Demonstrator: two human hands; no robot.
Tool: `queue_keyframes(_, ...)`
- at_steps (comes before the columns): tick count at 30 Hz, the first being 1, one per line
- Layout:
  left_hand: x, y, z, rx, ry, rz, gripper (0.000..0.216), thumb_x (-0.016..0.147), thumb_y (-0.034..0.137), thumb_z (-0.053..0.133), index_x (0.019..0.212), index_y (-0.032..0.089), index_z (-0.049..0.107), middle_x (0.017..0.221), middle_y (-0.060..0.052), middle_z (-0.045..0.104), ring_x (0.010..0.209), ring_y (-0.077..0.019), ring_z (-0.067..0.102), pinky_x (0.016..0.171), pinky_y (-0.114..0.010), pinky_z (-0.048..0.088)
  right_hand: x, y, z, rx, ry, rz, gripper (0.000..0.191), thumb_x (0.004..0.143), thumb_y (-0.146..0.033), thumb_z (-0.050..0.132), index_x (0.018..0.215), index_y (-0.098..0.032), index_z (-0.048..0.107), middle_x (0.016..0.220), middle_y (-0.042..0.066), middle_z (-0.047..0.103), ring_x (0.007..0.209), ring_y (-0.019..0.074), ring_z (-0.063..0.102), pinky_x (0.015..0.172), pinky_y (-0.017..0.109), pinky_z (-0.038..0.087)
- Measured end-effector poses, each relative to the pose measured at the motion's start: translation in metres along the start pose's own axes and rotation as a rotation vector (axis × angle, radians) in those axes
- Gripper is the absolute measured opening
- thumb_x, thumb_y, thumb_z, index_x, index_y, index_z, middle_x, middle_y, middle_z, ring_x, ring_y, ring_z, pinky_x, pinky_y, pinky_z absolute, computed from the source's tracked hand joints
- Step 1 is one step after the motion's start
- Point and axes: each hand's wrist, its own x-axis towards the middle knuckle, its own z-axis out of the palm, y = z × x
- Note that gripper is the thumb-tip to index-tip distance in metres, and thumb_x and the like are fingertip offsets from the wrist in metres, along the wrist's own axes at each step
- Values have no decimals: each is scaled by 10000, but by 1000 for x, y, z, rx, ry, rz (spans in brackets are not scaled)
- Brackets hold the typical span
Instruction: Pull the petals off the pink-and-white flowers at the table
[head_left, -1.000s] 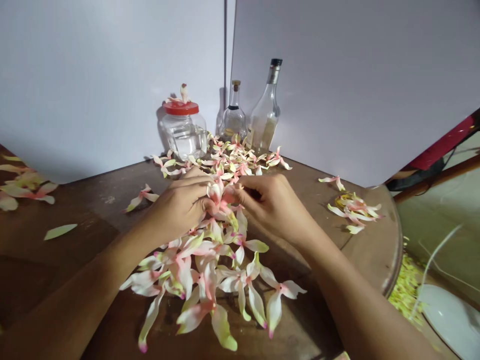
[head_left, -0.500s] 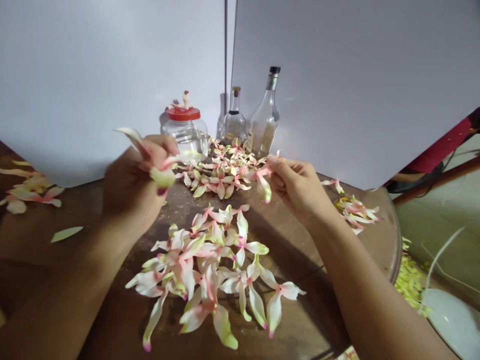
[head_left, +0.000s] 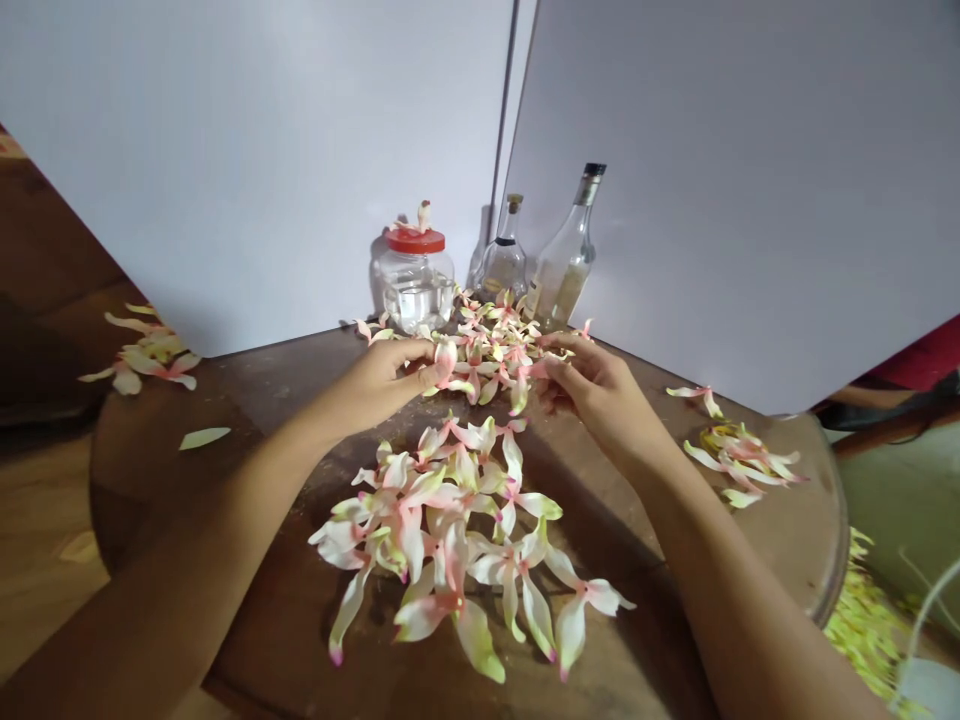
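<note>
My left hand reaches in at the near side of the back heap, thumb and fingers pinched on a pink-and-white flower. Opposite it, my right hand has its thumb and index finger closed on another pale flower, whose greenish tip points down. Behind both hands spreads a heap of similar flowers, partly covered by the fingers. Nearer to me, between my forearms, lies a larger loose pile of white, pink and green flowers.
A clear jar with a red lid bears a flower on top. Beside it stand a small corked bottle and a taller bottle, before white panels. More flowers lie at the round table's left and right.
My left hand has come down and inward with its flower, from in front of the jar to the back heap. My right hand stays near that heap. The camera view has shifted left.
</note>
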Motion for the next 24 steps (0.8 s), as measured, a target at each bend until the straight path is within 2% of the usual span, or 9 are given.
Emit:
queue_keyframes(2, 0, 1, 2, -19, -4, 17, 346, 961, 505, 576, 868, 189, 680, 806, -1, 637, 749, -133, 573, 660, -230, 402, -2, -2, -1, -241, -14, -44, 288, 924, -313, 577, 1196, -222, 603, 706, -9, 650, 577, 142, 572, 590, 278, 454)
queue_keyframes(5, -1, 0, 3, -47, -5, 38, 350, 976, 497, 556, 859, 182, 655, 811, -1, 614, 770, -132, 564, 679, -236, 399, -4, -5, -12, -672, -78, -82, 189, 897, -224, 515, 998, -215, 675, 716, 5, 656, 604, 146, 540, 593, 280, 402)
queue_keyframes(8, -1, 1, 5, -60, 2, 62, 341, 976, 474, 570, 833, 174, 646, 825, -2, 624, 765, -126, 560, 684, -242, 392, -2, -3, -30, -890, -198, -12, 191, 899, -222, 496, 960, -203, 676, 809, 38, 701, 658, 170, 583, 601, 288, 414)
queue_keyframes(11, -2, 5, 10, 9, 5, 103, 331, 996, 446, 544, 857, 173, 668, 839, -12, 649, 783, -136, 580, 702, -258, 404, -1, -2, -39, -1074, -208, -36, 196, 901, -219, 534, 995, -187, 703, 969, 98, 731, 802, 235, 645, 687, 335, 464)
queue_keyframes(14, -6, 14, 17, 250, 27, 209, 250, 1005, 375, 549, 939, 185, 697, 863, -23, 675, 850, -170, 580, 769, -295, 415, -4, -9, -30, -1005, -108, -205, 287, 964, -335, 560, 1161, -183, 704, 1232, 142, 677, 1005, 283, 644, 808, 371, 487)
queue_keyframes(16, -8, 19, 23, 366, 27, 277, 146, 975, 309, 610, 1013, 197, 697, 896, -26, 685, 893, -184, 578, 797, -305, 416, -9, -16, -16, -827, -127, -322, 367, 984, -407, 576, 1283, -213, 662, 1280, 122, 662, 996, 250, 655, 791, 332, 492)
queue_keyframes(18, -10, 23, 27, 405, 17, 303, 133, 927, 275, 685, 1040, 205, 679, 912, -18, 680, 905, -182, 595, 797, -297, 420, -15, -22, -1, -702, -263, -392, 308, 973, -356, 620, 1242, -228, 693, 1127, 83, 726, 837, 192, 662, 698, 282, 469)
queue_keyframes(21, -11, 23, 29, 439, 78, 321, 184, 867, 281, 761, 982, 206, 638, 884, 12, 680, 896, -175, 627, 843, -309, 422, -21, -25, 16, -673, -403, -387, 161, 926, -140, 636, 1010, -194, 762, 796, 24, 734, 610, 135, 583, 585, 255, 391)
queue_keyframes(24, -10, 22, 27, 399, 133, 334, 220, 851, 260, 776, 975, 200, 606, 852, 28, 700, 859, -160, 660, 858, -311, 435, -22, -24, 22, -613, -412, -369, 202, 924, -93, 608, 1035, -188, 747, 847, 23, 747, 662, 138, 618, 619, 248, 414)
